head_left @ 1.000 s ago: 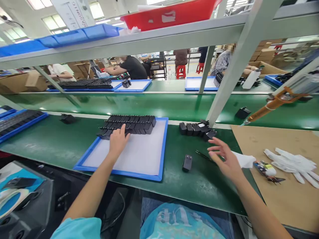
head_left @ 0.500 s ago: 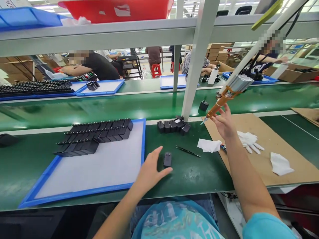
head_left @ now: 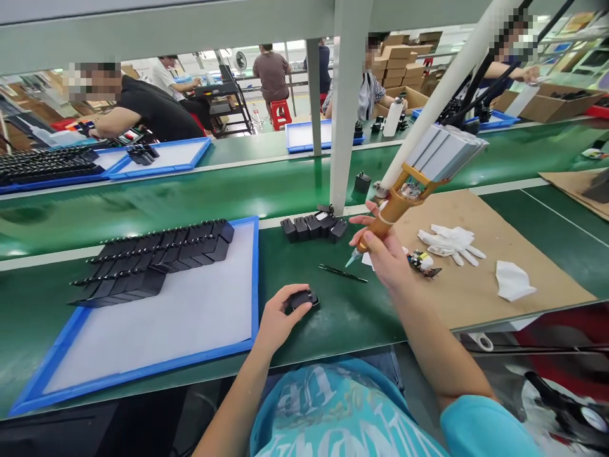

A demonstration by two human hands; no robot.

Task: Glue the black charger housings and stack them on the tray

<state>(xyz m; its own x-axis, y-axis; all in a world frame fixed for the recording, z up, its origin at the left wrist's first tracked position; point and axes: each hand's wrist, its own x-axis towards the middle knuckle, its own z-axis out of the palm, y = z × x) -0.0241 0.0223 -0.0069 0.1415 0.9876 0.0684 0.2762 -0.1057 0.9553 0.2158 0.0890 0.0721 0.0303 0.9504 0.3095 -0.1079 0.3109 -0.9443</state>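
My left hand [head_left: 278,315] is closed round a small black charger plug [head_left: 303,298] lying on the green table, just right of the blue-rimmed tray [head_left: 254,279]. My right hand [head_left: 385,251] grips an orange dispenser gun [head_left: 387,216] that hangs from a white hose, its tip pointing down and left over the table. Rows of black chargers [head_left: 152,260] fill the tray's far left part. A short row of loose chargers [head_left: 311,227] stands by the shelf post. Black tweezers [head_left: 342,273] lie between my hands.
A brown cardboard sheet [head_left: 476,285] on the right carries white gloves [head_left: 451,240], a white cloth [head_left: 512,281] and a small circuit part [head_left: 422,262]. A grey shelf post [head_left: 345,108] rises behind the loose chargers. Other people work beyond the green conveyor belt [head_left: 190,197].
My left hand went from hovering open beside the charger plug to closing round it. My right hand reached the dispenser gun and gripped it, drawing it down and left.
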